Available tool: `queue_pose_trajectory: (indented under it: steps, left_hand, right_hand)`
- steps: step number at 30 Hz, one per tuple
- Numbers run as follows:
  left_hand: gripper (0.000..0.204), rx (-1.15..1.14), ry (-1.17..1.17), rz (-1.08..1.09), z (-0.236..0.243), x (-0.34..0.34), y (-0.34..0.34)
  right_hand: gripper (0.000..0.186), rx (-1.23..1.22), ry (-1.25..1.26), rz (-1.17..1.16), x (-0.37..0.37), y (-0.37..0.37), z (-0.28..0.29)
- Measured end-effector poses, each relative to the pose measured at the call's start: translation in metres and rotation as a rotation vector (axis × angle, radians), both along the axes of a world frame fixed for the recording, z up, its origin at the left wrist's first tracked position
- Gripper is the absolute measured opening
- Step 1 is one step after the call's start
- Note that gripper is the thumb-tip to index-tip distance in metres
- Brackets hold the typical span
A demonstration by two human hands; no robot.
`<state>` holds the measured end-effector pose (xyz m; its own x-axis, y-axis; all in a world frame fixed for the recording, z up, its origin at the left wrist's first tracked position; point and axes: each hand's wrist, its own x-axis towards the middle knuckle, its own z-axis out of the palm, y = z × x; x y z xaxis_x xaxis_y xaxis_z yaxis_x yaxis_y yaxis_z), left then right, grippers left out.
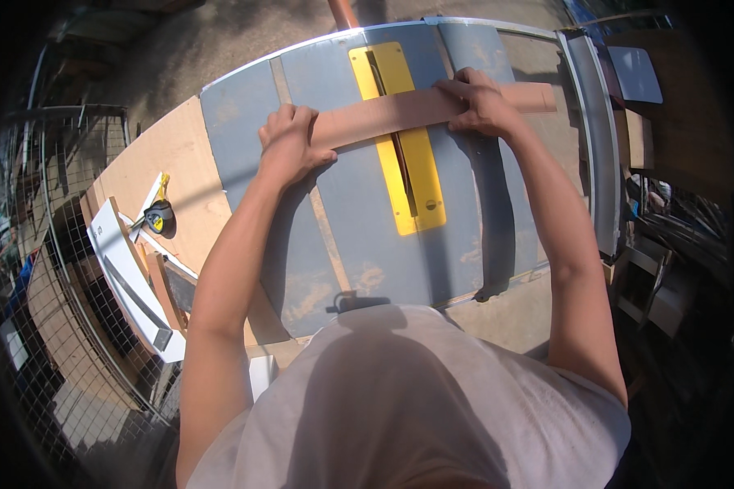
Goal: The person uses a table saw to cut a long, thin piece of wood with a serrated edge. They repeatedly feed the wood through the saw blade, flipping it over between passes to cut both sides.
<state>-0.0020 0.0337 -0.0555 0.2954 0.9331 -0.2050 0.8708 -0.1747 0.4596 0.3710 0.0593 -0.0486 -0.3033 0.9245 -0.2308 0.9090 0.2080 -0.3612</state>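
A long flat wooden board (369, 121) lies crosswise over the grey top of a table saw (310, 77). It spans the yellow throat plate (422, 183) with its dark slot; no blade can be made out. My left hand (289, 145) grips the board's left end, fingers over the far edge and thumb at the near edge. Toward the other end, my right hand (479, 103) is closed round the board in the same way. Past that hand the board's right end (534, 97) sticks out over the right side of the saw.
A metal rail (593, 138) runs along the saw's right side. On the left, a plywood panel (167, 159) carries a yellow and black tape measure (158, 216), beside white boards (122, 273) and wood strips. Wire mesh fencing (73, 269) stands farther left.
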Motion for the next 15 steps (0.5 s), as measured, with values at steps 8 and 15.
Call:
queue_pose_trajectory:
  steps: [8, 15]
  left_hand:
    - [0.076, -0.002, 0.013, 0.011, -0.0011, -0.0004, 0.0053]
    - [0.075, 0.006, 0.007, 0.015, -0.0042, -0.0014, 0.0056]
  right_hand:
    - [0.081, -0.014, -0.041, -0.004, -0.0056, 0.0086, 0.0080]
    - [0.079, 0.074, -0.031, 0.040, -0.0012, 0.0091, 0.0015]
